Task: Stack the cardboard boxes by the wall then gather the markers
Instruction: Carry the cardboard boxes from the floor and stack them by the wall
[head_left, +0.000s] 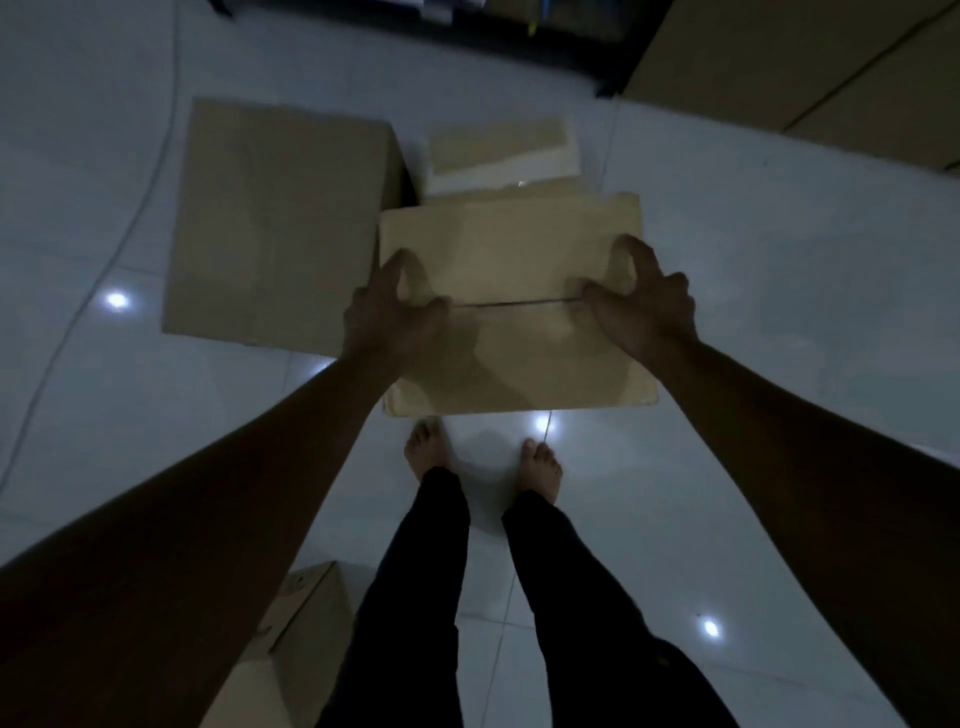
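A closed cardboard box (514, 249) sits in front of my bare feet, its top seam running left to right. My left hand (392, 306) grips its left side, thumb on the seam. My right hand (641, 301) grips its right side the same way. A larger cardboard box (270, 218) stands directly to its left, touching or nearly touching. Behind them lies a smaller box or flat piece (501, 150) with a pale edge. No markers are visible.
Glossy white tile floor (779, 270) all around, dimly lit. Another cardboard box (301, 618) stands near my left leg. A big cardboard surface (810, 57) fills the top right, beside dark furniture (571, 26). A thin cable (130, 218) curves across the floor at left.
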